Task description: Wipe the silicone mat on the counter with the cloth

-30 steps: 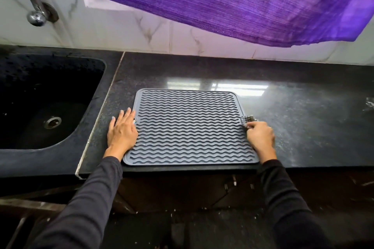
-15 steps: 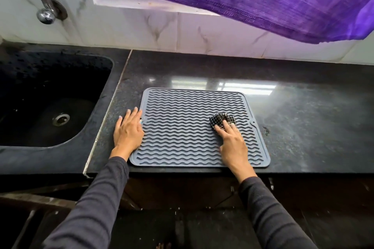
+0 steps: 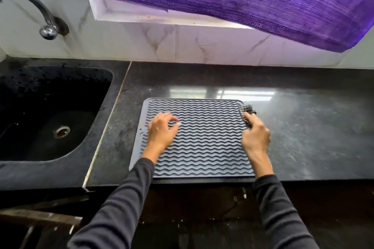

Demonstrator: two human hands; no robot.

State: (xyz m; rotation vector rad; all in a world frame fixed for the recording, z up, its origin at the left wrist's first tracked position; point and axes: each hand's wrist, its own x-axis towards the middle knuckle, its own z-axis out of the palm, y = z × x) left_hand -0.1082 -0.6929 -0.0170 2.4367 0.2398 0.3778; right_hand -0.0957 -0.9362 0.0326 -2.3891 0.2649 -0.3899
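A grey silicone mat (image 3: 206, 139) with wavy ridges lies flat on the black counter (image 3: 303, 127), its front edge at the counter's front edge. My right hand (image 3: 255, 137) is at the mat's right edge and grips a small dark checked cloth (image 3: 247, 109), which sits on the mat's far right corner. My left hand (image 3: 162, 132) rests on the left part of the mat with its fingers curled and spread, holding nothing.
A black sink (image 3: 50, 115) with a round drain lies left of the counter, under a metal tap (image 3: 47, 31). A purple curtain (image 3: 242, 0) hangs over the white tiled wall behind. Bare counter stretches to the right of the mat.
My right hand has swept the cloth from mid-mat to the far right corner. My left hand has moved from the counter beside the mat onto the mat's left part.
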